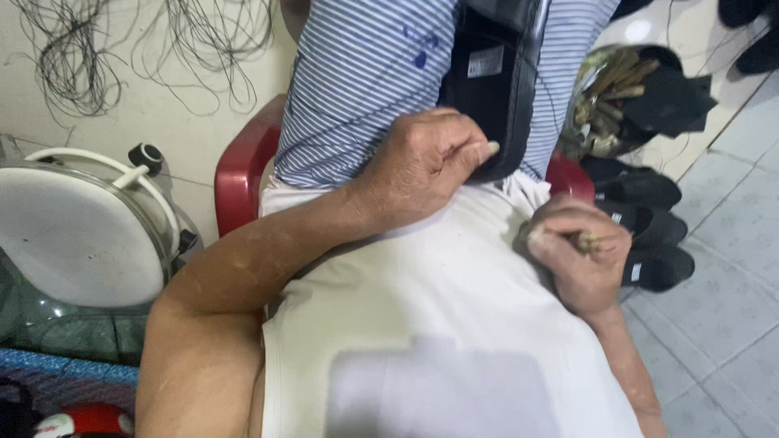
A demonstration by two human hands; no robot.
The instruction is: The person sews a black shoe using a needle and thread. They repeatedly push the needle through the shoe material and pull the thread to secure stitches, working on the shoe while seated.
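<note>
My left hand [426, 162] reaches across my lap and grips the edge of a black shoe [487, 89], which rests upright against my striped shorts [365, 81]. Lower right, my right hand [580, 255] lies against my white shirt [438, 324], closed in a fist around a small brownish tool [586, 240]. Only the tool's tip shows between the fingers. The two hands are about a hand's width apart.
I sit in a red plastic chair [239, 178]. Left of it stands a pot with a glass lid [81, 235]. Loops of dark thread [73, 57] lie at the top left. On the tiled floor to the right are black shoes [649, 235] and a container of wooden tools [608, 97].
</note>
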